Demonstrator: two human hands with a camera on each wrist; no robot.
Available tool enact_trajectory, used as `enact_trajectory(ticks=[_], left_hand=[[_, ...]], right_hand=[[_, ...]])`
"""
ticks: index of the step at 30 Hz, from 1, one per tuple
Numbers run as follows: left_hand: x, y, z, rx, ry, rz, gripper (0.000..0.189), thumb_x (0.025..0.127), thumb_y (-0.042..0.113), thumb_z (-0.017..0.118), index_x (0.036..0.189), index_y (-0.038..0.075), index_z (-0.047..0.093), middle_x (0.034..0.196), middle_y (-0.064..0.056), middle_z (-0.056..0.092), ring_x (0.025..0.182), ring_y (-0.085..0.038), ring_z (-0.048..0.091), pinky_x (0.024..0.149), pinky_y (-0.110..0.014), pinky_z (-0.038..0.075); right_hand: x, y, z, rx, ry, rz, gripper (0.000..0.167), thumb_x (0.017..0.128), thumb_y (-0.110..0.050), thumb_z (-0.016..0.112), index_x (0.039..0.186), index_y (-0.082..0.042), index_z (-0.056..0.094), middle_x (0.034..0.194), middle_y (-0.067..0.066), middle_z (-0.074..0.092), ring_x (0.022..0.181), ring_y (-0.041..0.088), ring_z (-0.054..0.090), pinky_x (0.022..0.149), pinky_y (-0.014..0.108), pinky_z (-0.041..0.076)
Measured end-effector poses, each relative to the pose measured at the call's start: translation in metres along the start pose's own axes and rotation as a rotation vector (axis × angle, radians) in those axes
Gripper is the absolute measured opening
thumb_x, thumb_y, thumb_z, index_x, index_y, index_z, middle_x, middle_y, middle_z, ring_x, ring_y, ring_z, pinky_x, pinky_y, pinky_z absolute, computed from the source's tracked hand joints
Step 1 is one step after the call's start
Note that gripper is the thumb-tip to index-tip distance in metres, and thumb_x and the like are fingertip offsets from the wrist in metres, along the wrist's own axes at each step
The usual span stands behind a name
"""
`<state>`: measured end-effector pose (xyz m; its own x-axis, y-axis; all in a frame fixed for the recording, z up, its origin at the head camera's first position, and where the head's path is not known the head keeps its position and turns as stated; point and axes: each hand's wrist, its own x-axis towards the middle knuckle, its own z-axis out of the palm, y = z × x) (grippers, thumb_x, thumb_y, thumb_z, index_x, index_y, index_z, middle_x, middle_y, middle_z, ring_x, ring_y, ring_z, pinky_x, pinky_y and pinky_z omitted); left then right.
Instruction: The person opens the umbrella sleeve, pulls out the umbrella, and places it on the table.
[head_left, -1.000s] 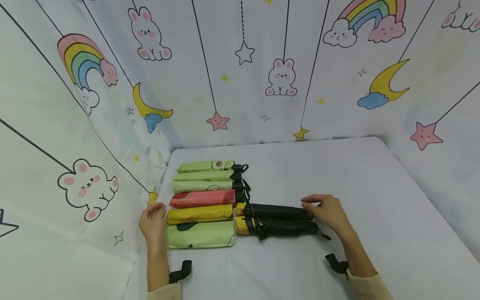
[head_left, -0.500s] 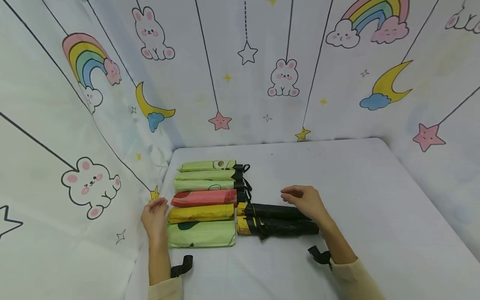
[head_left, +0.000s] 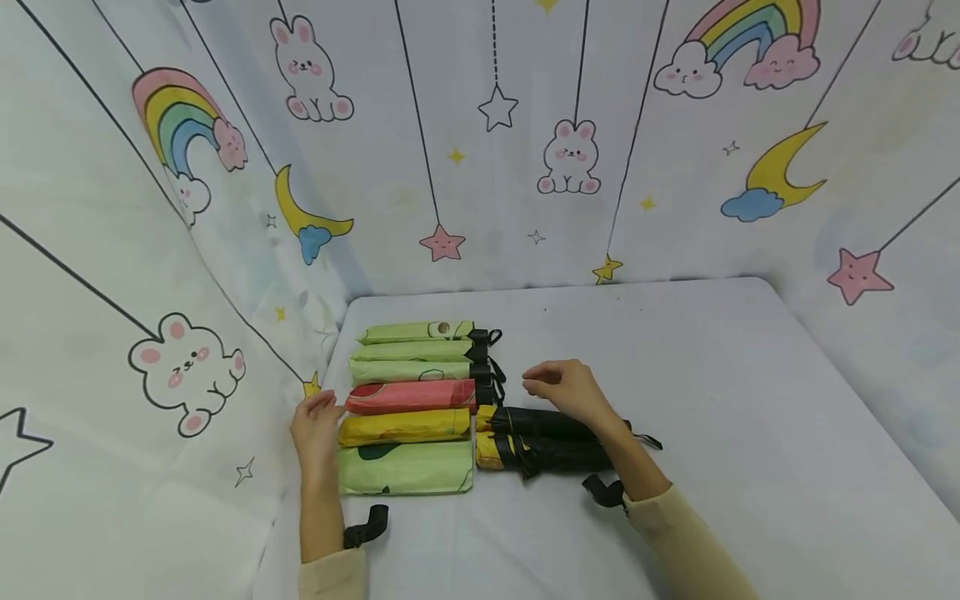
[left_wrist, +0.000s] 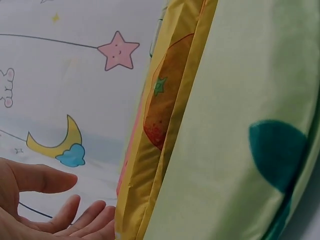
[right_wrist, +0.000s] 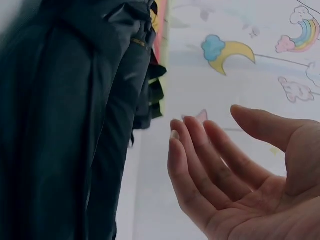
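Several long, narrow folded fabric bundles lie in a stack of rows on the left of the table. They include a red bundle (head_left: pixel 412 397), a yellow bundle (head_left: pixel 405 427) with an orange fruit print, and a wide pale green bundle (head_left: pixel 408 468) in front. My left hand (head_left: pixel 318 433) is at the left ends of the red and yellow ones, fingers relaxed and holding nothing; whether it touches them I cannot tell. To the right lie two black bundles with yellow ends, a rear one (head_left: pixel 551 422) and a front one (head_left: pixel 562 454). Over the rear one hovers my right hand (head_left: pixel 573 392), empty, fingers loosely bent.
Behind the red bundle lie more pale green bundles (head_left: pixel 412 350) with black ends and loops. A white cloth covers the table (head_left: pixel 675 350). A printed curtain (head_left: pixel 495 208) hangs along the back and left side. Black wrist mounts (head_left: pixel 367 527) stick out from both forearms.
My right hand has moved left from the right end of the black bundles toward the red bundle's black end. My left hand has shifted slightly forward and right. The bundles have stayed in place.
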<state>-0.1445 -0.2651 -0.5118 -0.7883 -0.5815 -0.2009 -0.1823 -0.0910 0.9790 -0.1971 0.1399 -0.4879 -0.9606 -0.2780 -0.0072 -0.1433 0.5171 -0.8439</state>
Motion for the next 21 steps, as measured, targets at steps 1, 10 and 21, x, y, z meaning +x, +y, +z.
enact_trajectory(ticks=[1,10,21], left_hand=[[0.001,0.000,0.001,0.001,-0.006,0.002,0.048,0.098,-0.005,0.059,0.145,-0.008,0.046,0.149,-0.025,0.051,0.144,-0.032,0.048,0.120,-0.042,0.039],[0.006,-0.006,0.011,-0.011,0.000,0.031,0.048,0.095,-0.010,0.057,0.142,-0.013,0.044,0.148,-0.031,0.049,0.144,-0.037,0.046,0.119,-0.043,0.039],[0.008,-0.010,0.016,-0.028,0.032,0.028,0.042,0.097,-0.009,0.058,0.138,-0.014,0.047,0.142,-0.032,0.054,0.134,-0.039,0.054,0.083,-0.010,0.052]], right_hand=[[0.003,-0.001,0.002,0.001,-0.012,0.001,0.028,0.100,-0.029,0.073,0.118,-0.008,0.077,0.098,0.001,0.078,0.094,0.028,0.074,0.083,0.045,0.061],[0.027,-0.013,0.023,-0.076,-0.069,-0.017,0.026,0.098,-0.028,0.075,0.115,-0.010,0.079,0.095,-0.003,0.077,0.081,0.015,0.068,0.078,0.043,0.059],[0.046,-0.011,0.050,-0.021,-0.184,0.007,0.027,0.098,-0.025,0.075,0.115,-0.004,0.077,0.095,0.004,0.076,0.085,0.023,0.073,0.079,0.040,0.062]])
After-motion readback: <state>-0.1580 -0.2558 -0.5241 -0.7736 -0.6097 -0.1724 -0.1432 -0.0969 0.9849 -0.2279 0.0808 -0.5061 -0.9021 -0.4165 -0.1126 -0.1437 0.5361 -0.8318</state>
